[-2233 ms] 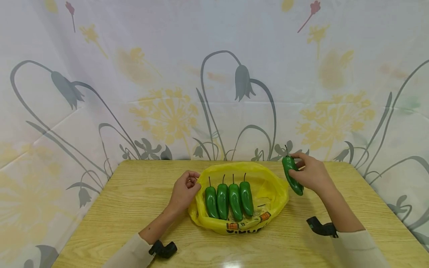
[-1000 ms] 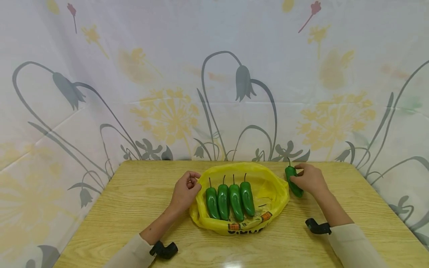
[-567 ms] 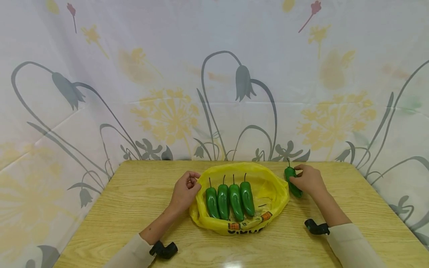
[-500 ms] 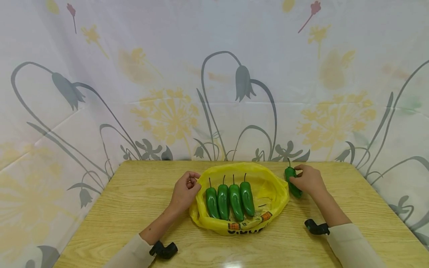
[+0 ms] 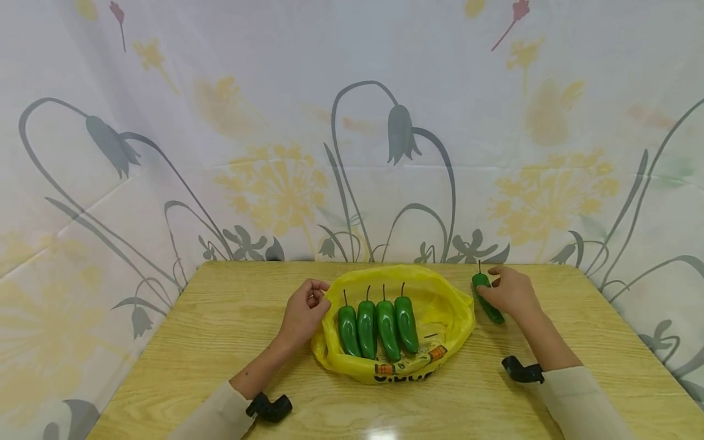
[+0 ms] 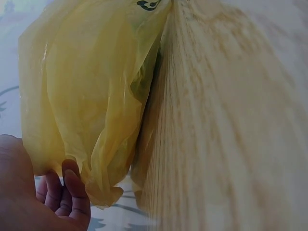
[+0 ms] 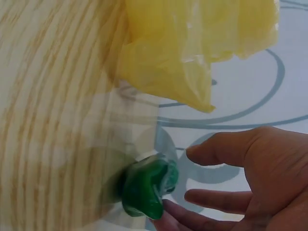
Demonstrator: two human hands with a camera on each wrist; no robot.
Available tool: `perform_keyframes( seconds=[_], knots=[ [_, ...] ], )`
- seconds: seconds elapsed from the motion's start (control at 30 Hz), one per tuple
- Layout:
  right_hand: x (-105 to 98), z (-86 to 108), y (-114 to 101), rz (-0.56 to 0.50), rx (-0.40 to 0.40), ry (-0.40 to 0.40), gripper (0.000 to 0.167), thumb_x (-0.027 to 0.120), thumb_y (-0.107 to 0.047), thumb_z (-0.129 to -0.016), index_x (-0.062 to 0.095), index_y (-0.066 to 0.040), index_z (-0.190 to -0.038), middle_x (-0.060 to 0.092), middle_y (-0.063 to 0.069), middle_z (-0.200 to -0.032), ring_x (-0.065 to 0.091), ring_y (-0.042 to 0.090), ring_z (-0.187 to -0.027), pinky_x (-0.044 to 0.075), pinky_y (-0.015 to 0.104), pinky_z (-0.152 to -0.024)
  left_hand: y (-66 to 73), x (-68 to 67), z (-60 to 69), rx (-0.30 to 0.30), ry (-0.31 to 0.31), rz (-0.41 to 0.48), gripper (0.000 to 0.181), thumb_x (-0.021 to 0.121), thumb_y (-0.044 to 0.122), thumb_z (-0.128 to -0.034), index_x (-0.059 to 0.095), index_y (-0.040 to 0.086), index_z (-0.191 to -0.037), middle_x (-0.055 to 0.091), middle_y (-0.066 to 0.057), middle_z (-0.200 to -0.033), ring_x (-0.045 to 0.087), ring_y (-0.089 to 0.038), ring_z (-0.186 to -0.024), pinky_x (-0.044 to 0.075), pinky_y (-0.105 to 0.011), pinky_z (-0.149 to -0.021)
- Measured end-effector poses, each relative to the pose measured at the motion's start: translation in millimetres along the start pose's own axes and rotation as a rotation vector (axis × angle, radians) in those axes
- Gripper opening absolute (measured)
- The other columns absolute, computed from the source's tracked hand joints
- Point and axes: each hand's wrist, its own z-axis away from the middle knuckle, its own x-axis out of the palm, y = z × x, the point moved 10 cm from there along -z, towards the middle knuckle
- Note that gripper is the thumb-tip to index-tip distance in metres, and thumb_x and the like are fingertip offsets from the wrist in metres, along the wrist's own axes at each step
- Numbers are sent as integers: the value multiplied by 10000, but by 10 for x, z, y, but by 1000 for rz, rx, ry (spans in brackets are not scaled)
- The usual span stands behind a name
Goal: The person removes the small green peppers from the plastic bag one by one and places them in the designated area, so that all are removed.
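Only my right wrist view shows the right hand (image 7: 269,178) spread, thumb (image 7: 219,148) off the pepper (image 7: 140,190); the left hand (image 5: 302,311) pinches the bag (image 6: 91,91).

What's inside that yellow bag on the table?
Four green peppers lie side by side in the yellow bag. Anything beneath them, or tucked low behind the bag's front wall, is covered and can't be seen.

Soft light fills my head view, with white glare low on the wood-grain tabletop (image 5: 407,406); my wrist views are dimmer, the right blurring the green jalapeño (image 7: 143,190).
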Motion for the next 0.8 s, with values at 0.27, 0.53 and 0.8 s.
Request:
perform_keyframes(
  seconds=[0.27,0.53,0.8],
  knots=[
    [-88,58,-115,-29,-27,38,602,671,-228,-1000,515,166,-1427,649,399,-1210,671,522,-988,590,578,-782,22,5,7,-6,-1,4,237,620,-37,-934,648,18,-1163,531,-76,-890,476,-120,-652,417,-211,-618],
    [-147,147,-361,-78,-74,83,521,680,-204,-999,571,145,-1371,669,354,-1166,661,501,-1009,577,585,-803,27,7,12,-5,-6,9,243,613,-36,-934,651,20,-1167,532,-78,-887,469,-112,-643,412,-213,-613],
    [-193,263,-624,-108,-142,123,446,698,-190,-988,620,112,-1307,695,298,-1111,683,449,-1002,580,569,-828,14,3,12,-1,-3,9,236,623,-32,-933,650,18,-1163,534,-75,-891,478,-115,-654,423,-211,-625]
  ],
)
